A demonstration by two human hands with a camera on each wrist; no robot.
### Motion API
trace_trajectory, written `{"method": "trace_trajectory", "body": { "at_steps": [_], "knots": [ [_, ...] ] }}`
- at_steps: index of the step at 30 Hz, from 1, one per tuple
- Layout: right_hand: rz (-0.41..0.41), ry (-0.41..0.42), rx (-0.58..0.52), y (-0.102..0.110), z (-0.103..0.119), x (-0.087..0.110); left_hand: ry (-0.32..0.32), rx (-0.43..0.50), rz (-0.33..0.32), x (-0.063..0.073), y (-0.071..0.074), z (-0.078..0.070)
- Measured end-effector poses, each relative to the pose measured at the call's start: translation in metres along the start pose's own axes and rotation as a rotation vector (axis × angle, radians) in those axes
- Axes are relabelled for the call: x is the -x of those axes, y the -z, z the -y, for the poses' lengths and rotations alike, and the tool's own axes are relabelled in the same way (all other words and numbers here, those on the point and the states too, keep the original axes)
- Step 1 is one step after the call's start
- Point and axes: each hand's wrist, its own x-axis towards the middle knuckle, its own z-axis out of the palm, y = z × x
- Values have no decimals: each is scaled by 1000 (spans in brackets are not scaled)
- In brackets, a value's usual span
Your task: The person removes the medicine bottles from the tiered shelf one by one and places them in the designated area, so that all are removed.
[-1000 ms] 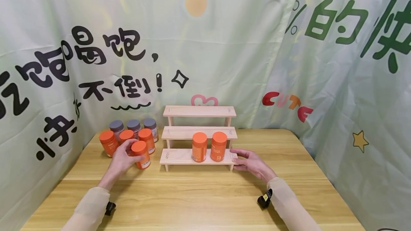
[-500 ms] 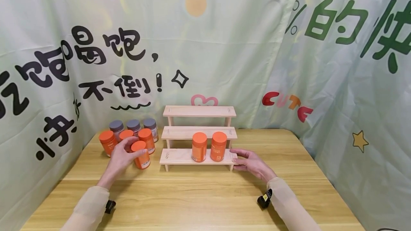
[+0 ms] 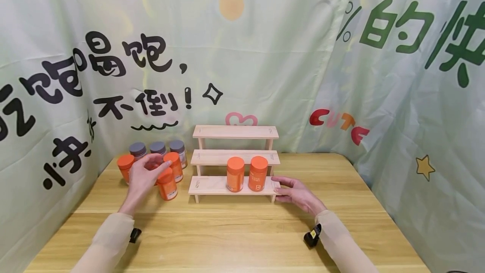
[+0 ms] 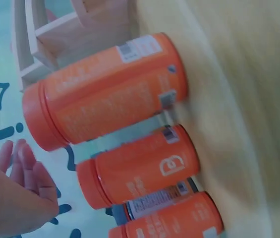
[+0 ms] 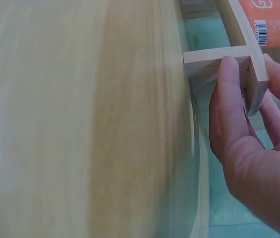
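My left hand (image 3: 143, 177) hovers over a group of orange jars, its fingers spread and loosely bent with nothing in them. Just below it stands the front orange jar (image 3: 168, 188), upright on the table. In the left wrist view the hand (image 4: 18, 198) is apart from the jar lids, and the nearest jar (image 4: 105, 94) shows a barcode label. My right hand (image 3: 299, 194) grips the right end of the lowest step of a three-tier wooden display shelf (image 3: 212, 185). In the right wrist view its fingers (image 5: 229, 99) lie against the shelf's leg and board.
Two orange jars, one (image 3: 235, 175) left of the other (image 3: 259, 174), stand on the lowest step. Purple-lidded jars (image 3: 177, 153) stand behind the orange ones at the table's back left. A printed cloth (image 3: 265, 54) hangs behind the wooden table (image 3: 242, 235).
My left hand has let go of the front orange jar and risen above the lids. That jar, tilted slightly half a second ago, stands on the table. The right hand has stayed put.
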Motion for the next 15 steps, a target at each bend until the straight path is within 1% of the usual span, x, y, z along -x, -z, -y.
{"method": "trace_trajectory", "body": {
  "at_steps": [3,4,9,12,15],
  "knots": [
    [2,-1,-2,0,-1,0,-21,25,-35,1,-4,-6],
    [1,-3,-5,1,-1,0,-32,45,-37,1,-6,-8],
    [-3,-4,-5,0,-1,0,-74,135,-13,1,-15,-17],
    [4,1,1,0,0,0,-64,198,26,1,-22,-23],
    [8,4,6,0,0,0,-15,279,68,3,-30,-27]
  ]
}}
